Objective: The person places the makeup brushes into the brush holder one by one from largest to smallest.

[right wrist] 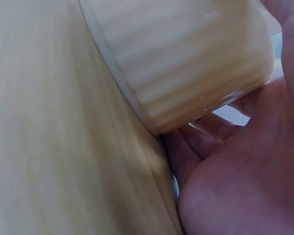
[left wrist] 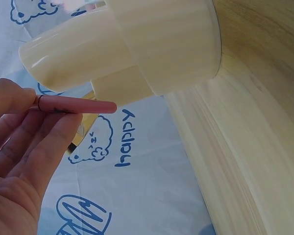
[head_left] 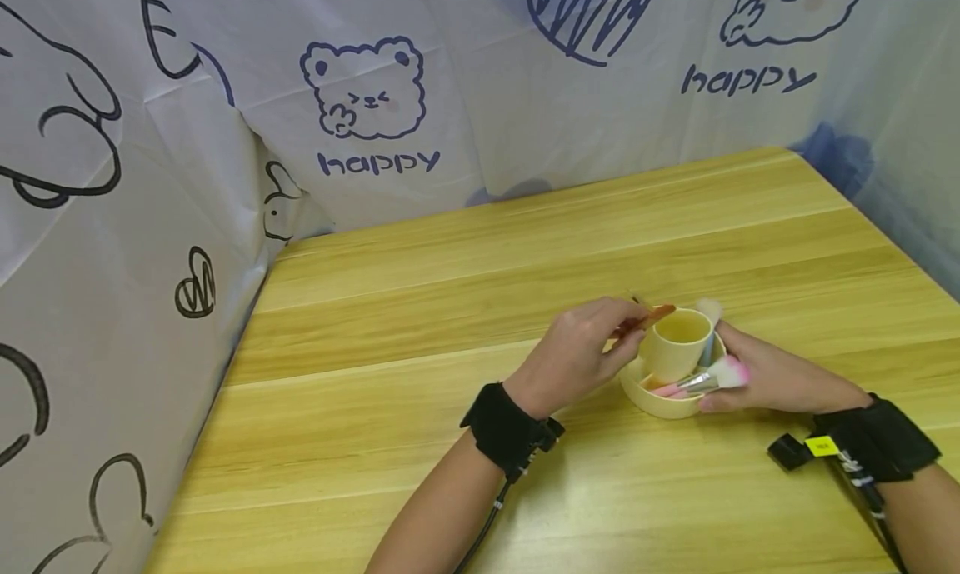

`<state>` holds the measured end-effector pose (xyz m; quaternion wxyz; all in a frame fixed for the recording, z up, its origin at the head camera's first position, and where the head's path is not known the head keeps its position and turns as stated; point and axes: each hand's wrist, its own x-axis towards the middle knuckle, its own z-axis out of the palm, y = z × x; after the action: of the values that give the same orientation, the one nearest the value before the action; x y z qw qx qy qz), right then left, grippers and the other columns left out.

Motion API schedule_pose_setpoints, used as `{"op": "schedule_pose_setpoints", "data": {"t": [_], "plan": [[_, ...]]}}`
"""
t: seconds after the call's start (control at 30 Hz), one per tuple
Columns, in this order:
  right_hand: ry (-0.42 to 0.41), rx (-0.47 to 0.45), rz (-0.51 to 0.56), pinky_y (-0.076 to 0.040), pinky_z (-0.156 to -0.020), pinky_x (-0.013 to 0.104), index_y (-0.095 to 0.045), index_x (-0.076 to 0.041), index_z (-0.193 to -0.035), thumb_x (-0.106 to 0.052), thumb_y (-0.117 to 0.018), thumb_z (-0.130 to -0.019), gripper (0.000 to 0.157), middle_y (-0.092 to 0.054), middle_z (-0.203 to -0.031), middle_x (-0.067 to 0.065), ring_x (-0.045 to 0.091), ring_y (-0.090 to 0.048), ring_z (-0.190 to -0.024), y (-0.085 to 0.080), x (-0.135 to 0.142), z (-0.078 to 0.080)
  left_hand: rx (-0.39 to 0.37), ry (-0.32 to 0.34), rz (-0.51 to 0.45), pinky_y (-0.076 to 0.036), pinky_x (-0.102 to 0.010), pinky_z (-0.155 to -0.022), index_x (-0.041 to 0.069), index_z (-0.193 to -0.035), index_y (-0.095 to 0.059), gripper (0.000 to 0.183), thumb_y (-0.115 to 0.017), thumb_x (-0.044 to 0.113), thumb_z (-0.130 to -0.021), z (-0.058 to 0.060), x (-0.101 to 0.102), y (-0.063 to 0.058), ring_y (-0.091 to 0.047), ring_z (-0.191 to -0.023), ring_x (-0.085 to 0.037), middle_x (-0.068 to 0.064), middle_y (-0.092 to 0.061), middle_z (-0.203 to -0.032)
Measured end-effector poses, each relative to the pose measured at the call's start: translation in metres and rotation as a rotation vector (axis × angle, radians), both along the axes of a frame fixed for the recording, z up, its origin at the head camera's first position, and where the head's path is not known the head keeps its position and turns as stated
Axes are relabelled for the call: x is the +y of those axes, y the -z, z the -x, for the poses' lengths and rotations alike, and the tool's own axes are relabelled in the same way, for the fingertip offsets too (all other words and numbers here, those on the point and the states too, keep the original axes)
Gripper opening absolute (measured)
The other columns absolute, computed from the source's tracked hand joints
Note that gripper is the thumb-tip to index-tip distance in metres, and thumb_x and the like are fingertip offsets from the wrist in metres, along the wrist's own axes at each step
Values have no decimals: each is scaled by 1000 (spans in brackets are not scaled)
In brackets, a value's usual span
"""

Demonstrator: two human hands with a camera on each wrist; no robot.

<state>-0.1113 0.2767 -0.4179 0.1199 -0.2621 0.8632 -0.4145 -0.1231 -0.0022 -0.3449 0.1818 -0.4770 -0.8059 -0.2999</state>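
Note:
My left hand pinches a slim, tapered handle close to the rim of a cream round brush holder. In the left wrist view this handle looks pink with a dark ring; its far end is hidden by the fingers. The holder has a taller cup rising from a low outer ring. A makeup brush with pink-and-white bristles leans out of the ring, and a pale-bristled brush stands behind the cup. My right hand grips the holder's right side, fingers around its wall.
The holder stands on a wood-grain table. White sheeting with drawn bears and the word happy hangs behind and on the left. Both wrists wear black bands with cameras and cables.

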Motion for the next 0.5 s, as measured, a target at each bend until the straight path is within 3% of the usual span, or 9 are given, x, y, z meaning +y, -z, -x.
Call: {"op": "schedule_pose_setpoints", "data": {"t": [0.4, 0.5], "plan": [[-30, -14, 32, -40, -93, 16, -15, -31, -151, -18, -77, -80, 95, -46, -136, 3, 3, -45, -119, -1, 2, 1, -7, 10, 5, -47, -8, -75, 2, -108, -64, 18, -59, 9, -93, -1, 1, 0, -63, -85, -8, -5, -68, -99], [-24, -53, 53, -40, -93, 16, -13, -33, -152, -17, -76, -82, 95, -43, -140, 4, 3, -45, -120, -1, 2, 1, -8, 11, 5, -48, -8, -75, 2, -108, -64, 18, -59, 9, -93, -1, 1, 1, -63, -86, -7, -5, -67, -99]]}}
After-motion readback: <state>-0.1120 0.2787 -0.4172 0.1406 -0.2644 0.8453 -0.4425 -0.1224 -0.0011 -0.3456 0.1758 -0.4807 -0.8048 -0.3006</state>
